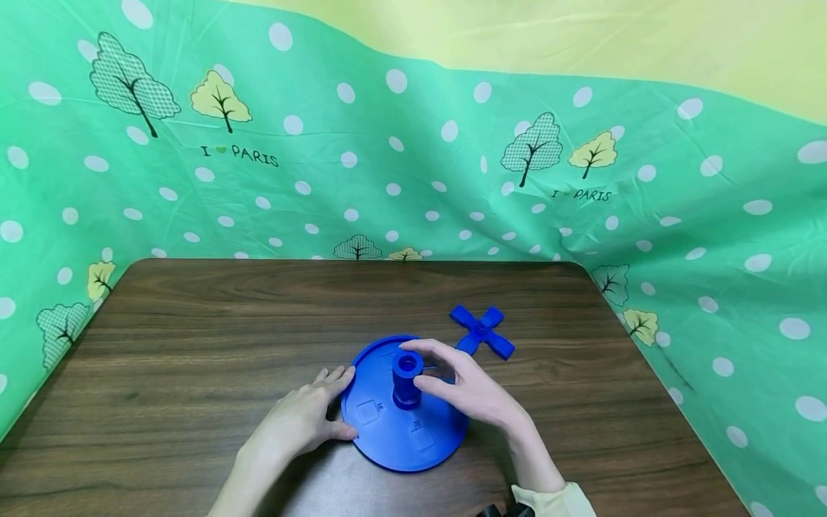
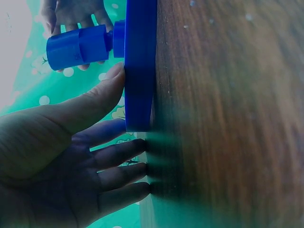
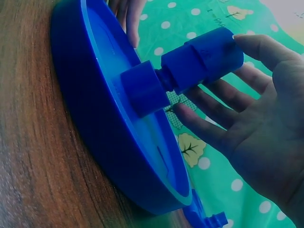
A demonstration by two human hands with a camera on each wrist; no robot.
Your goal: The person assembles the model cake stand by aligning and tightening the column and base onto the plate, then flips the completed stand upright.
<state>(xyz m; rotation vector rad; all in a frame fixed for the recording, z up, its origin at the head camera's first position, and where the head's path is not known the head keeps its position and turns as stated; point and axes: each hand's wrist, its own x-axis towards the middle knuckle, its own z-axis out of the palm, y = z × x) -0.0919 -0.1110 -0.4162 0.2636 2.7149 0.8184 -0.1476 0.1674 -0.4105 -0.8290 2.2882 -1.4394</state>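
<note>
A round blue base disc (image 1: 381,445) with a raised rim lies on the table. From its middle rises a short socket (image 3: 145,89), and a blue stepped cylinder (image 3: 204,59) stands on it, joined by a narrow neck that shows between them. My right hand (image 1: 474,388) pinches the cylinder near its top, thumb on one side and fingers on the other. At the disc's left rim is my left hand (image 1: 300,416), its thumb and index finger touching the edge. The other left fingers (image 2: 121,172) stretch out fairly straight beside the disc.
A blue four-armed cross piece (image 1: 481,330) lies on the table behind the disc, to the right. The brown wood table (image 1: 226,323) meets a green dotted cloth (image 1: 394,165) at its back and sides.
</note>
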